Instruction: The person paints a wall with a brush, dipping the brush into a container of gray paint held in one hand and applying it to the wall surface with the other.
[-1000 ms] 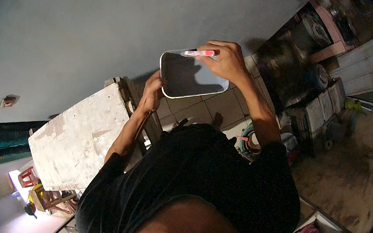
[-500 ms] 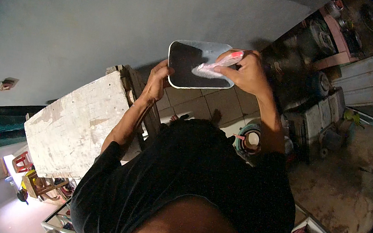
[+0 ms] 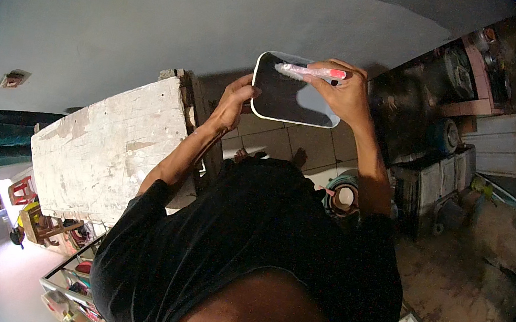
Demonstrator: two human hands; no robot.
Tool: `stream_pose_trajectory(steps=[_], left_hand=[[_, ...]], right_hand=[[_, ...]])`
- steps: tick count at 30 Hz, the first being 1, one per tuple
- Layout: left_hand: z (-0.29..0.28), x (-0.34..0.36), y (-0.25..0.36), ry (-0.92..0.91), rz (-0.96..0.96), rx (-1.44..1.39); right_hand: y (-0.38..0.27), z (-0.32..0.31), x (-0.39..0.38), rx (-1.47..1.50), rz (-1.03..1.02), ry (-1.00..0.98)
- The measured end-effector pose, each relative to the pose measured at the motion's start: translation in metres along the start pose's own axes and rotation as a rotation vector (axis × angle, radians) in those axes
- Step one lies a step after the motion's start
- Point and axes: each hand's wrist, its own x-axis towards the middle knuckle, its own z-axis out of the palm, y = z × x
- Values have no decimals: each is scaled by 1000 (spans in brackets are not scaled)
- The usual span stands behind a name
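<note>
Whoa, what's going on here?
A person is holding a white-rimmed tray by its left edge with the left hand. The right hand grips a pink-and-white brush over the tray's inside; I can't tell if it's touching. A worn, whitish board is off to the left.

Dim light surrounds me; a bright opening (image 3: 3, 191) glares at my left, the right sinks into gloom, and straight lines bend toward black edges.
</note>
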Motion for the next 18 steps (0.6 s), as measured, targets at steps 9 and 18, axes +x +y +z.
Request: stream_pose_trajectory(steps=[9,18], left_hand=[[1,-1,-4,-36,-78,-55],[1,5,-4,-20,-20,-79]], right_hand=[[3,13,-1,-225,-205,206],[-19,-10,-10,-278,-214,210]])
